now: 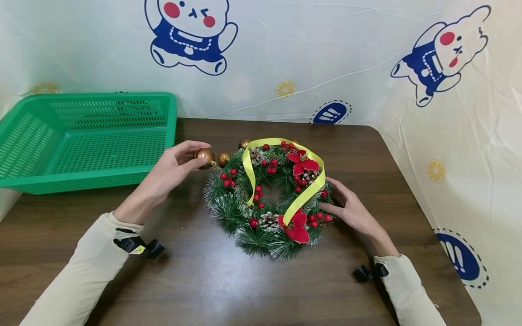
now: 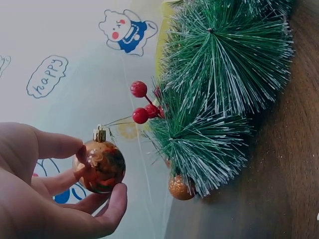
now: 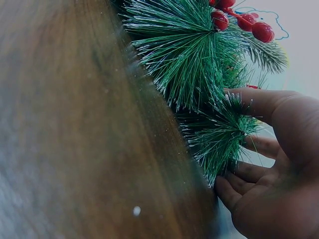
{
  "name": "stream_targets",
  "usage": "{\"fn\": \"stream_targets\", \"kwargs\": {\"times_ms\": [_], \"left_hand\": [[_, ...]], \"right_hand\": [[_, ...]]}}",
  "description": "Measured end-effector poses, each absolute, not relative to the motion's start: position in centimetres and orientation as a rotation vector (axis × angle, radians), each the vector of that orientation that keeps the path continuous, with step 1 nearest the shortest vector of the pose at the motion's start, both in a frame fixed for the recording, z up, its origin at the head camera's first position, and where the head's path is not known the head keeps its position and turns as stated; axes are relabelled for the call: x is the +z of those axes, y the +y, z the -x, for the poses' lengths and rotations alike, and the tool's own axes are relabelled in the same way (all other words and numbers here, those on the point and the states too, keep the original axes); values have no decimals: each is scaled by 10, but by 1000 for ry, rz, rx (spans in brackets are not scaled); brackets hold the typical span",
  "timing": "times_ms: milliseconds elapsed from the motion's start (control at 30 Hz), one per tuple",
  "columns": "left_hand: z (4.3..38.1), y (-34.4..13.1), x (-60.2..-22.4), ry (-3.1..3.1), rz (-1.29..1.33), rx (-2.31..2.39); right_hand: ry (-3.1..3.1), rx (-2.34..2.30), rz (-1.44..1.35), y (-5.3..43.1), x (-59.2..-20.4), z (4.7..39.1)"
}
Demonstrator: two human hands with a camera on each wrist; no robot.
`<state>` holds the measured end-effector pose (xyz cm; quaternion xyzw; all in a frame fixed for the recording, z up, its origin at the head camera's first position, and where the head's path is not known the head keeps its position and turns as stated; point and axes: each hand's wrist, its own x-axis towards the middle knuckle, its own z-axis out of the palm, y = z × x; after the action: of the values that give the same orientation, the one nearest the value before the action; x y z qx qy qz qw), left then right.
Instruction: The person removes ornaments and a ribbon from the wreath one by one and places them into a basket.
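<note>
My left hand [image 1: 172,171] pinches a shiny bronze Christmas ball [image 1: 205,158] by its sides, at the wreath's left edge. In the left wrist view the ball [image 2: 102,167] shows a gold cap, with a thin thread running from it toward the greenery. The green Christmas wreath [image 1: 229,213] lies on the table, with frosted tips, red berries, pine cones and red flowers. Across its top loops a yellow ribbon [image 1: 313,187]. My right hand [image 1: 354,209] grips the wreath's right edge; in the right wrist view its fingers [image 3: 249,172] curl around the needles.
A green plastic basket [image 1: 163,136] stands at the back left of the brown table [image 1: 195,280]. Two more bronze balls, one glittery [image 1: 224,159] and one behind it [image 1: 244,144], sit along the wreath's upper left edge. A printed sheet [image 1: 261,54] covers the wall behind.
</note>
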<state>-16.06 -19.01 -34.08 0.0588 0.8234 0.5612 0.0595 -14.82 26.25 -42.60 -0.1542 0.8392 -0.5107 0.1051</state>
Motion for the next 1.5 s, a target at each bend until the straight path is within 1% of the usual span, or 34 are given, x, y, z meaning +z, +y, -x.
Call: {"fn": "stream_targets", "kwargs": {"times_ms": [500,733,1000,1500], "left_hand": [[154,-190,-329,2560,-246,1516],[151,-192,-325,2600,-352,1394],[150,-193,-320,2623,-389,1347],[143,-199,-304,2673,-297,1489]], "right_hand": [[2450,-1530,453,264,-427,149],[2461,-1519,421,264,-427,147],[2473,-1498,399,263,-424,146],[2450,-1518,414,263,-426,148]]}}
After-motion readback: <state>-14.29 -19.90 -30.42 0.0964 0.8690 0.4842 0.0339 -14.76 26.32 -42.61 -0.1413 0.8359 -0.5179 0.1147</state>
